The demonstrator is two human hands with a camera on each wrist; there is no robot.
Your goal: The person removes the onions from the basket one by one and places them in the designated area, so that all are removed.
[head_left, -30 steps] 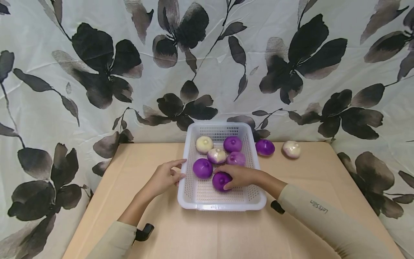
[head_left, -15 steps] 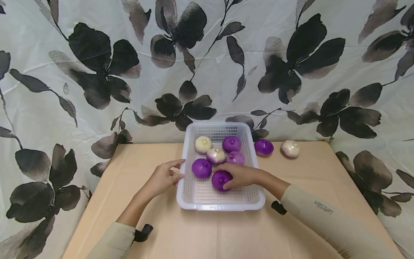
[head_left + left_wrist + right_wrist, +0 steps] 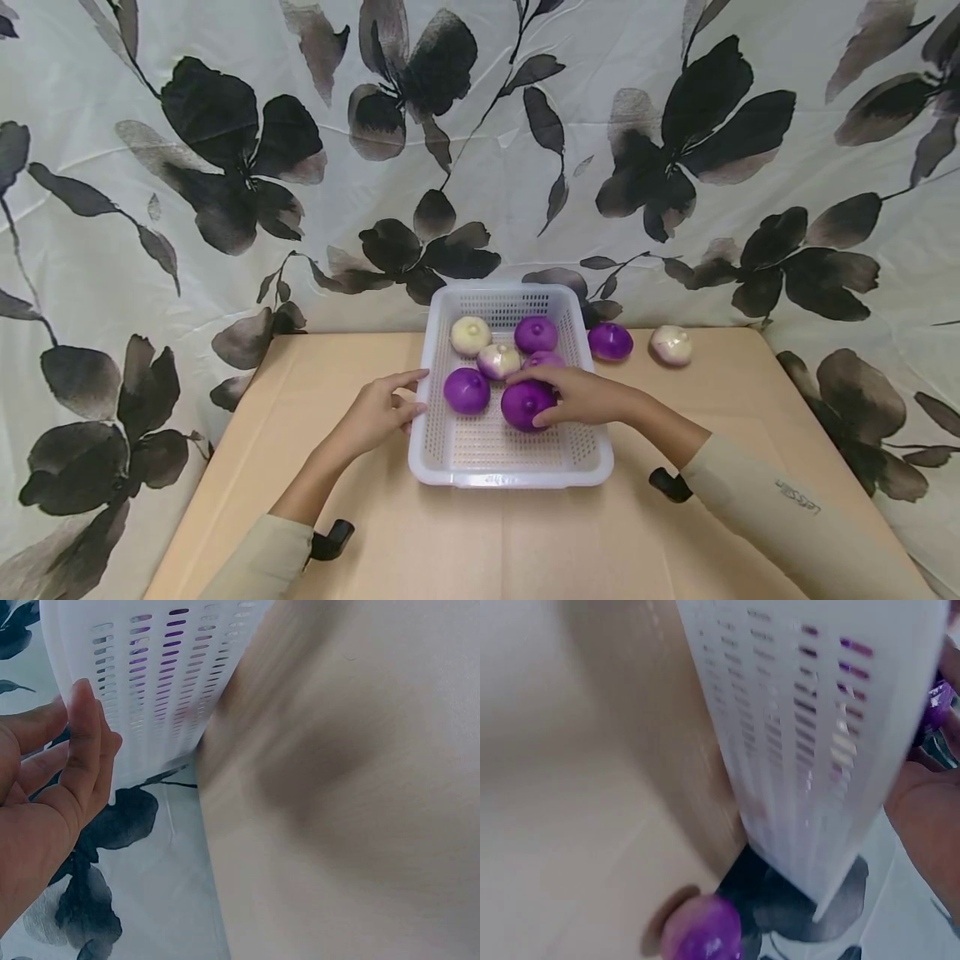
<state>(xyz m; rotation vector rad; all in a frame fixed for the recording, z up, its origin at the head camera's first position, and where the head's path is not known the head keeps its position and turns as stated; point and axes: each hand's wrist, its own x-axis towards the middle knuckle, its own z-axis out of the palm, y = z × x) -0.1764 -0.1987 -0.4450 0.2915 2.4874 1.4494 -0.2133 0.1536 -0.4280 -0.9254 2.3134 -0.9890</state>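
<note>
A white perforated plastic basket holds several onions, some purple and some pale. My right hand grips a shiny purple onion, thumb on its near side and fingers over the top, above the front right part of the basket. Behind it a lighter purple onion is partly hidden by the hand. Another purple onion sits to the left, with a purple-white onion behind it. My left hand touches the basket's left rim; in the left wrist view its fingertips meet the outer wall.
Right of the basket, a purple onion and a pale onion lie on the tan tabletop. A flower-printed cloth hangs close behind the table's back edge.
My right hand has raised the purple onion a little off the basket floor and shifted it right and back. The left hand stays at the rim.
</note>
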